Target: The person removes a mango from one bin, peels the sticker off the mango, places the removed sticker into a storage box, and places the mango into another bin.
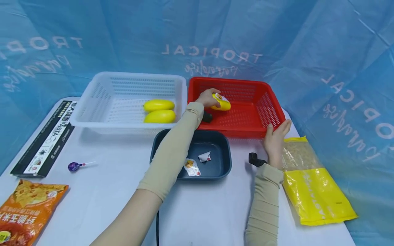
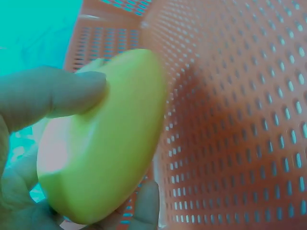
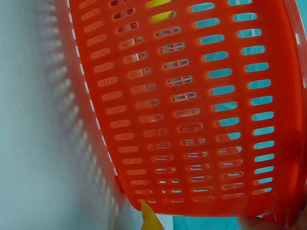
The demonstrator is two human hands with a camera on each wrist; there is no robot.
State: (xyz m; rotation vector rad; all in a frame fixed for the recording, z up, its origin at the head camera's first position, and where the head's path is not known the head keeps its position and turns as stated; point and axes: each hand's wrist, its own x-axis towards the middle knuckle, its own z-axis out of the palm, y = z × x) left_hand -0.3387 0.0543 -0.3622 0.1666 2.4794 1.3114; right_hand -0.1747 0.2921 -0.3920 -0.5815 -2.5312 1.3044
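Observation:
My left hand (image 1: pixel 208 98) reaches into the left part of the red basket (image 1: pixel 232 131) and holds a yellow mango (image 1: pixel 225 105). A white label with a fruit picture shows on the mango's top in the head view. Close up in the left wrist view, my thumb (image 2: pixel 79 93) presses one side of the mango (image 2: pixel 115 129) and the fingers come round beneath it. My right hand (image 1: pixel 274 145) is at the red basket's front right corner, its thumb and fingers spread and touching the rim. The basket's slotted wall (image 3: pixel 182 110) fills most of the right wrist view.
Two yellow mangoes (image 1: pixel 159 111) lie in the white basket (image 1: pixel 127 125). A dark rectangular pan (image 1: pixel 226 160) in front holds two paper pieces (image 1: pixel 192 168). A pasta box (image 1: pixel 46 140), lollipop (image 1: pixel 74 166) and orange snack bag (image 1: pixel 30 208) lie left; a yellow pasta bag (image 1: pixel 317 194), right.

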